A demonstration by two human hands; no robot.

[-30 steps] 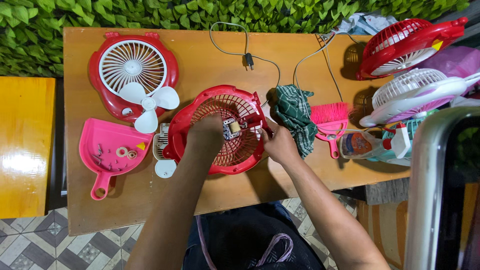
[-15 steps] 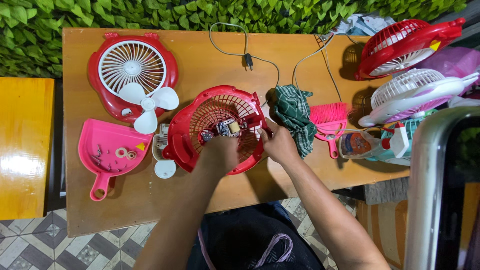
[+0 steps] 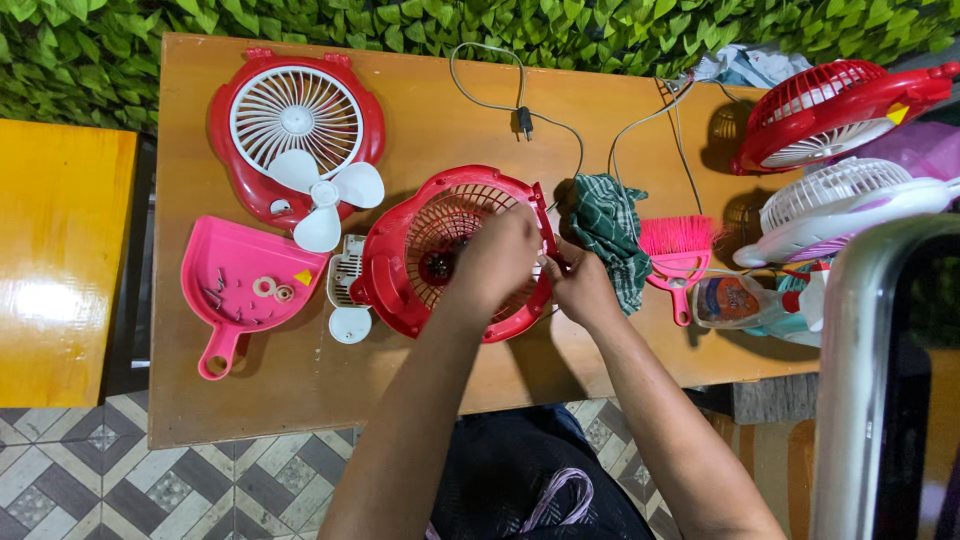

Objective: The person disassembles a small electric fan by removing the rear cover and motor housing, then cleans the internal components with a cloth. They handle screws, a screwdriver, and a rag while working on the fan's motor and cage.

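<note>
Under both hands, the left hand (image 3: 497, 262) and the right hand (image 3: 582, 288), the red fan housing (image 3: 400, 275) is glossy moulded plastic with a ribbed grille. The worktop (image 3: 300, 385) beneath is smooth varnished wood with a soft sheen. Just right of the right hand lies a checked green cloth (image 3: 612, 230), matt and crumpled, and beyond it a pink brush (image 3: 678, 250) of shiny plastic with fine bristles. Left of the hands, the pink dustpan (image 3: 240, 285) is smooth glossy plastic.

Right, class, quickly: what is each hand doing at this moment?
Left hand: closed on the right rim of the red fan housing.
Right hand: gripping the same housing's right edge.
</note>
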